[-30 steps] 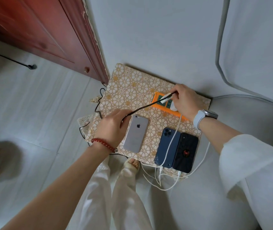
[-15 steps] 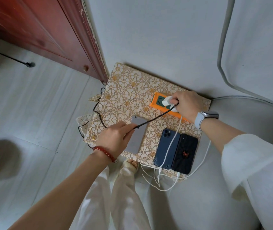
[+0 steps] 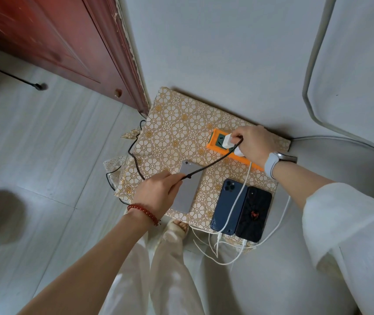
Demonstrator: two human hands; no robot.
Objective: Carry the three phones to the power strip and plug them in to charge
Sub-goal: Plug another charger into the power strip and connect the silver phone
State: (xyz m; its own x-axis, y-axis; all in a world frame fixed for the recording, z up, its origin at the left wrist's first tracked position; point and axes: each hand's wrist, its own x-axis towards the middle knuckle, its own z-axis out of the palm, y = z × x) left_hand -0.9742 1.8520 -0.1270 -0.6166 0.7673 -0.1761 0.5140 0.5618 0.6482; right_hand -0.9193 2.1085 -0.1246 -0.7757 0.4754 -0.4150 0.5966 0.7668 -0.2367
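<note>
All three phones already lie face down on the patterned surface (image 3: 181, 123). The silver phone (image 3: 187, 194) sits nearest the person's left side, partly under the left hand. The blue phone (image 3: 229, 205) and the black phone (image 3: 255, 214) lie touching side by side to its right. White cables (image 3: 238, 196) run to the near ends of those two, so they look plugged in, though the connectors themselves are too small to be sure of.

The orange power strip (image 3: 217, 144) lies along the far side of the surface, close to the wall. On it stands a white charger (image 3: 228, 141), and the right hand (image 3: 255, 144) pinches it with curled fingers, apparently pressing it into a socket. Whether it is fully seated I cannot tell. A second white plug peeks out just below that hand.

A black braided cable (image 3: 215, 161) runs taut from the charger down to the left hand (image 3: 158, 194), whose grip is closed on the cable between thumb and curled fingers, just above the silver phone.

By my reckoning the carrying is finished and two phones are charging. What remains is seating this charger and pushing the black cable's end into the silver phone.
</note>
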